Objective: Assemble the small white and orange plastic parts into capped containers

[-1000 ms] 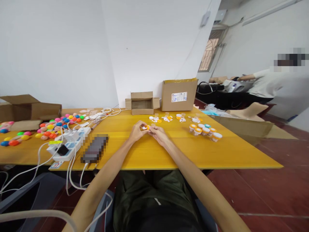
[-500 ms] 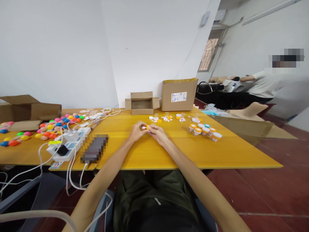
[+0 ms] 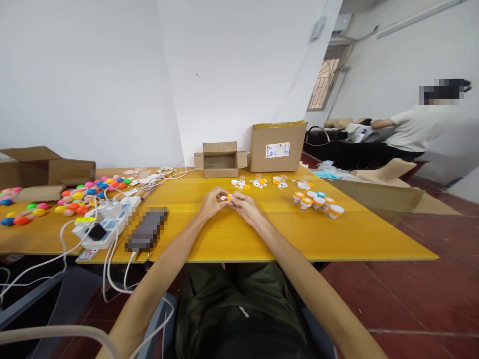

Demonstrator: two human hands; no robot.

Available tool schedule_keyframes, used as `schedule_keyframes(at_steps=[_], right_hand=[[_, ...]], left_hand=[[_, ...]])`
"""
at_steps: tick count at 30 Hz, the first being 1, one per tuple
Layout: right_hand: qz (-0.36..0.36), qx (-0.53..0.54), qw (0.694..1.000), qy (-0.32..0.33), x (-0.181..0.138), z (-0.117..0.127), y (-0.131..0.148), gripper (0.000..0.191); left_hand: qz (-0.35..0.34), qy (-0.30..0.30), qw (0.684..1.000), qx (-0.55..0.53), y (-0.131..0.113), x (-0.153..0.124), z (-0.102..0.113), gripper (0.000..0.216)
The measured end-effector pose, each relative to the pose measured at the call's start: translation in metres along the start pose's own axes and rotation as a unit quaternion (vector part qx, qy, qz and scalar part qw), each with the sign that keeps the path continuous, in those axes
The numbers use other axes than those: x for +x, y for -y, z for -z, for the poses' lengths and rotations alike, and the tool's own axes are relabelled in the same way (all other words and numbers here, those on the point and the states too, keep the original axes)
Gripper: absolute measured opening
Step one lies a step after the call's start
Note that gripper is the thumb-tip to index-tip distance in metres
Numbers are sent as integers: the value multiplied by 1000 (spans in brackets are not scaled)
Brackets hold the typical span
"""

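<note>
Over the middle of the table, both hands meet around a small plastic jar (image 3: pixel 226 198) with an orange lid or rim and white inside. My left hand (image 3: pixel 212 203) is closed around its left side, thumb and fingers curled. Pressed against the orange part from the right are the fingers of my right hand (image 3: pixel 244 205). Much of the jar is hidden by the fingers. Beyond the hands lie small piles of white discs (image 3: pixel 256 184), orange rings (image 3: pixel 247 187) and clear cups (image 3: pixel 283 177). To the right stands a cluster of small lidded jars (image 3: pixel 318 201).
At the back stand a small open carton (image 3: pixel 220 172) and a larger closed box (image 3: pixel 277 159). A power strip (image 3: pixel 112 227) with cables and a phone (image 3: pixel 147 229) lie left. Colourful plastic balls (image 3: pixel 90 192) lie farther left. A person (image 3: pixel 409 129) sits at far right.
My hands and the jar stay almost in the same place. The seated person's head at far right has shifted slightly.
</note>
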State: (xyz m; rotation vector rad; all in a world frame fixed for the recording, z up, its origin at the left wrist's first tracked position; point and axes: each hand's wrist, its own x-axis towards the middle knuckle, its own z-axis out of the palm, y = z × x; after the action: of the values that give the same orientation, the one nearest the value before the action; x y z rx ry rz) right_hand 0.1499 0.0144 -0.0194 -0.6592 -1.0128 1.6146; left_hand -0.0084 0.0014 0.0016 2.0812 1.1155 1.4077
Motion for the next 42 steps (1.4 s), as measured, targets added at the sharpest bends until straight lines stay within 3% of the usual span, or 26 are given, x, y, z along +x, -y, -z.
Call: schedule_keyframes(at_steps=[17, 34, 42], right_hand=[[-3, -11, 1000, 28, 2, 5, -2, 25], [18, -10, 1000, 23, 0, 2, 0, 27], [17, -3, 999, 30, 0, 2, -1, 25]], left_hand=[[-83, 14, 996, 37, 6, 2, 2, 19], [-58, -21, 995, 73, 7, 0, 0, 19], [-81, -15, 995, 56, 10, 0, 0, 19]])
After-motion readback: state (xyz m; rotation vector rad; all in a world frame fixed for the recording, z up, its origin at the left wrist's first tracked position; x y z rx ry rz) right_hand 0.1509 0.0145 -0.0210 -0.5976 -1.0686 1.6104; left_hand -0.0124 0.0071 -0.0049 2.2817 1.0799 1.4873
